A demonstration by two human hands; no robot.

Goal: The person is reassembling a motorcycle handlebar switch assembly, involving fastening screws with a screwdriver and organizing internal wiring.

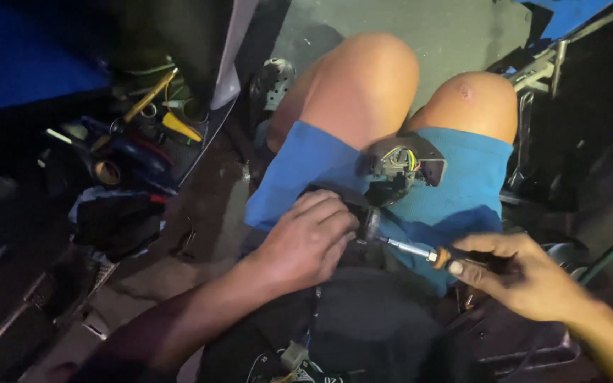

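Close head view down onto lap.

Both hands curl closed, left and right, over the lap.

No packages, signs or screens showed anywhere in view. At six o'clock, a small dark label with pale markings lay at the bottom edge.

Left hand steadies a black part; right hand holds a screwdriver.
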